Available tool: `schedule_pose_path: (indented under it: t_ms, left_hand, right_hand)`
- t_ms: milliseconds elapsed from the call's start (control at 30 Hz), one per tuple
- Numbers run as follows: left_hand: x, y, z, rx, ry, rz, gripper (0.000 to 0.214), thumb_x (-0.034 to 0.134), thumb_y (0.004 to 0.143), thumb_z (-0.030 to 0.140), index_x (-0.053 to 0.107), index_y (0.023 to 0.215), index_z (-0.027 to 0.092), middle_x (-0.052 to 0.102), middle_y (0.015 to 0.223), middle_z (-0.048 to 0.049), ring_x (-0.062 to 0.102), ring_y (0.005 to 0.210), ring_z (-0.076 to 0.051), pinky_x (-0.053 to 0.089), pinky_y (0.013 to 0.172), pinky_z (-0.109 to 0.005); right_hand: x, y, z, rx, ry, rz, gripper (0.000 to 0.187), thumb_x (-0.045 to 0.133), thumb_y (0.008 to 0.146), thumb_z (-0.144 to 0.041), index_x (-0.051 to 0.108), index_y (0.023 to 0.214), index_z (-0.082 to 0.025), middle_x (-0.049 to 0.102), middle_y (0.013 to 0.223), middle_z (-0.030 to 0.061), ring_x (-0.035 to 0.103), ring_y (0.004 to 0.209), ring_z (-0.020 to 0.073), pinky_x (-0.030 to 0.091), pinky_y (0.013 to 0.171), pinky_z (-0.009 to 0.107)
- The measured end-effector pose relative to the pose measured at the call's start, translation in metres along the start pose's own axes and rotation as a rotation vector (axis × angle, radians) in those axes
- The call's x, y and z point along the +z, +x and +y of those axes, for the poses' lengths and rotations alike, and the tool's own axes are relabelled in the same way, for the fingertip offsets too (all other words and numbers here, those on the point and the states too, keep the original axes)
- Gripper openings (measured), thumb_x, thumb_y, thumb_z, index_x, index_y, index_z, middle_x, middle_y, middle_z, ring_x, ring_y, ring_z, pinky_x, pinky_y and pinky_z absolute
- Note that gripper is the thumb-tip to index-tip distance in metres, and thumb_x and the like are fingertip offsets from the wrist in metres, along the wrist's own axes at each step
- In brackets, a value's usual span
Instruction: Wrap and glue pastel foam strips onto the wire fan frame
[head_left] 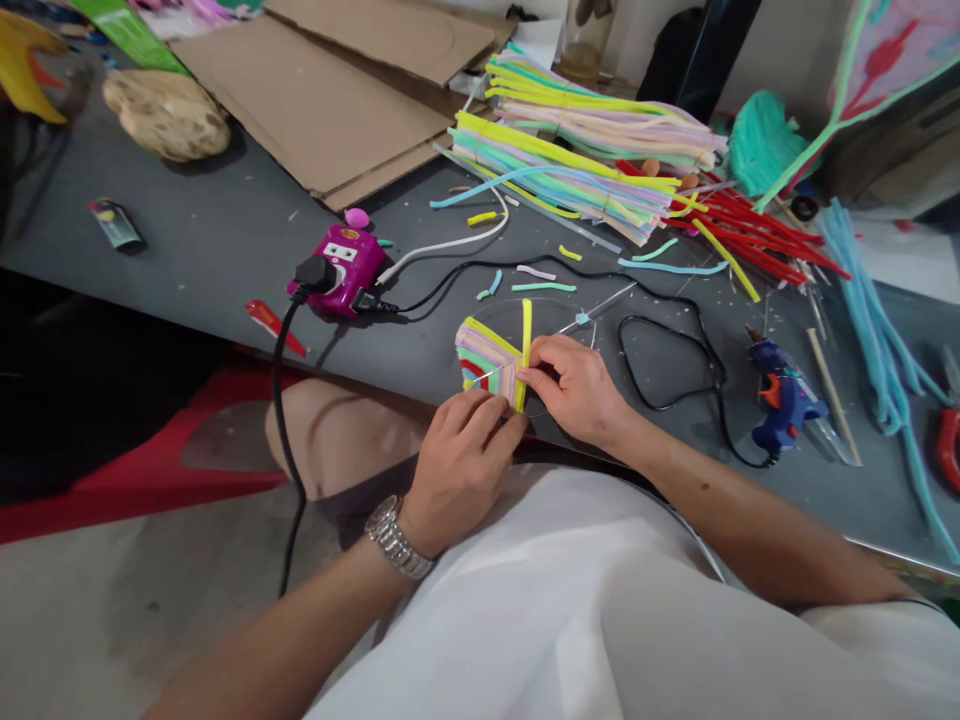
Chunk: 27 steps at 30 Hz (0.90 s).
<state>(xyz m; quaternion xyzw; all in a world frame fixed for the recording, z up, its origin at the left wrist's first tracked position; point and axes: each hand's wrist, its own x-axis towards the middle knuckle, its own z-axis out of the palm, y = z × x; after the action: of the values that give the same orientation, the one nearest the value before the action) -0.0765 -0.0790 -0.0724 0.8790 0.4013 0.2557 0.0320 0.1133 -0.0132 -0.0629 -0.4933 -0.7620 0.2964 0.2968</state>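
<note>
A small fan-shaped piece of striped pipe cleaners (487,355), pastel with a yellow edge strip, lies at the near edge of the grey table (225,250), fixed to a thin wire ring. My left hand (461,455), with a metal watch on its wrist, pinches the piece's lower corner. My right hand (577,385) presses the yellow strip from the right with curled fingers. Both hands touch the piece and nearly meet at the strip.
Bundles of pastel pipe cleaners (577,150) and red ones (750,235) lie at the back. A blue glue gun (784,400) rests to the right, its black cord looping to a purple power socket (341,270). Cardboard sheets (330,90) sit far left. Red pliers (949,445) are at the right edge.
</note>
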Motion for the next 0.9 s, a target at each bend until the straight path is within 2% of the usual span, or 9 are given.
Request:
schedule_pose_path:
  t_ms: [300, 533, 733, 900]
  left_hand:
    - [0.008, -0.013, -0.009, 0.000, -0.144, 0.125, 0.040, 0.058, 0.089, 0.004, 0.061, 0.124, 0.022, 0.067, 0.116, -0.0115, 0.060, 0.119, -0.027, 0.055, 0.105, -0.048]
    - [0.008, -0.010, -0.007, 0.020, -0.089, 0.101, 0.033, 0.057, 0.089, 0.005, 0.065, 0.118, 0.019, 0.066, 0.112, -0.0136, 0.058, 0.116, -0.029, 0.056, 0.100, -0.049]
    - [0.006, -0.006, -0.005, -0.062, -0.203, 0.104, 0.033, 0.051, 0.090, 0.002, 0.066, 0.114, 0.019, 0.066, 0.113, -0.0122, 0.058, 0.114, -0.026, 0.055, 0.098, -0.048]
    - [0.004, -0.004, -0.005, -0.070, -0.233, 0.110, 0.035, 0.047, 0.092, 0.001, 0.066, 0.114, 0.020, 0.066, 0.114, -0.0116, 0.058, 0.112, -0.026, 0.055, 0.097, -0.047]
  right_hand:
    - [-0.003, 0.000, 0.001, 0.024, 0.096, 0.008, 0.021, 0.063, 0.092, -0.026, 0.054, 0.074, -0.022, 0.061, 0.075, -0.0017, 0.052, 0.071, 0.0146, 0.039, 0.070, 0.028]
    - [-0.001, -0.001, 0.004, 0.016, 0.102, 0.023, 0.020, 0.064, 0.091, -0.023, 0.055, 0.073, -0.021, 0.060, 0.074, -0.0019, 0.052, 0.070, 0.0142, 0.039, 0.070, 0.027]
    - [0.003, -0.002, 0.009, -0.010, 0.122, 0.063, 0.020, 0.062, 0.091, -0.022, 0.053, 0.073, -0.022, 0.059, 0.073, -0.0016, 0.052, 0.070, 0.0143, 0.041, 0.070, 0.028]
    - [0.004, -0.003, 0.008, -0.055, 0.139, 0.105, 0.022, 0.062, 0.092, -0.021, 0.052, 0.071, -0.022, 0.055, 0.069, -0.0028, 0.050, 0.069, 0.0144, 0.040, 0.070, 0.028]
